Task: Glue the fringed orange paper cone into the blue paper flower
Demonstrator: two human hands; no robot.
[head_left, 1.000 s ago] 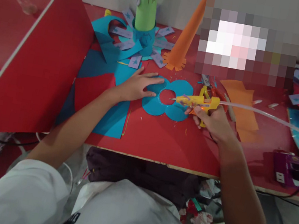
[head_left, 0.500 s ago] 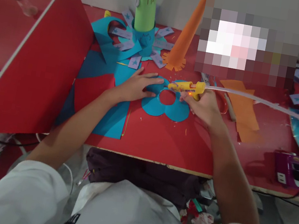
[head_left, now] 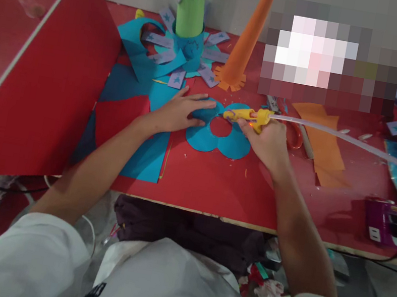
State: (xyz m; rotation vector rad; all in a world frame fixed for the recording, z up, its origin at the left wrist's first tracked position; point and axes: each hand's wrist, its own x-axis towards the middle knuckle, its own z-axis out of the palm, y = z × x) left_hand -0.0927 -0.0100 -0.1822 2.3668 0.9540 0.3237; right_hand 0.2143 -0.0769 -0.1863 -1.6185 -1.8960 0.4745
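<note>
A blue flower-shaped paper cutout (head_left: 203, 141) with a round hole in its middle lies on the red table (head_left: 215, 182). My left hand (head_left: 178, 111) rests flat on the cutout's left petals, fingers stretched out. My right hand (head_left: 267, 140) is wrapped round a yellow glue gun (head_left: 246, 116) with a long clear glue stick (head_left: 356, 143) trailing to the right. The gun's nozzle points left at the cutout's upper rim, by the hole.
A large red board (head_left: 44, 85) leans at the left. Behind stand a green tube (head_left: 191, 1) in a blue paper base and an orange paper cone (head_left: 246, 39). Orange paper (head_left: 322, 144) and scissors (head_left: 295, 135) lie right of my hand; a purple power strip (head_left: 381, 221) sits near the front edge.
My right hand has carried the glue gun from the cutout's right side up to its upper rim. My left hand has stayed pressed on the cutout.
</note>
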